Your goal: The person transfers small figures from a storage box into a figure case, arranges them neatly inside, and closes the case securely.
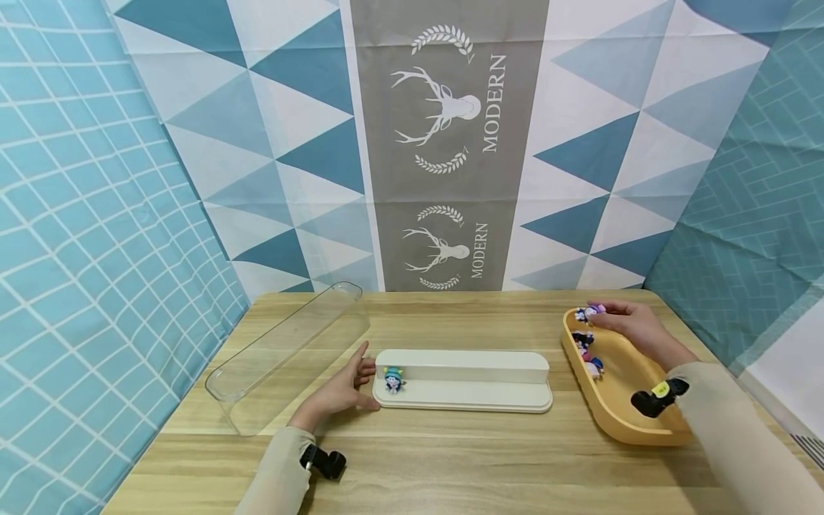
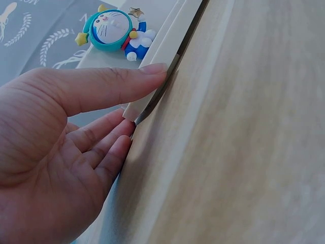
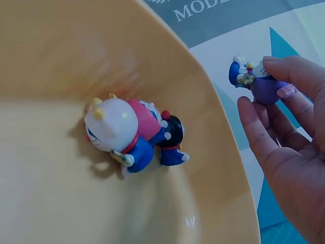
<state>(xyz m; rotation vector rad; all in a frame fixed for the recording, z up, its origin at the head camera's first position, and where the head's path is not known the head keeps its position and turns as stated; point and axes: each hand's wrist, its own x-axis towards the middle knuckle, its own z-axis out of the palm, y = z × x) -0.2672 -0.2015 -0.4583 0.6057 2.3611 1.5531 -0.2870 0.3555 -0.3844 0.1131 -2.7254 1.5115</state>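
The left hand (image 1: 344,386) touches the left end of a white stepped stand (image 1: 463,395); in the left wrist view its thumb lies on the stand's edge, fingers beside the end. A blue figurine with a teal hood (image 1: 393,380) is on the stand's lower level, at the left. At the right, the right hand (image 1: 634,329) pinches a purple figurine (image 3: 266,89) between thumb and fingers, above the far rim of an orange tray (image 1: 621,422). Inside that tray several figurines lie along its left side, among them one with a white head (image 3: 111,124).
A clear transparent cover (image 1: 290,350) lies at the left of the wooden table (image 1: 450,465), slanting toward the back. Patterned cloth (image 1: 444,143) hangs behind the table, with blue checked cloth (image 1: 96,250) on the left side.
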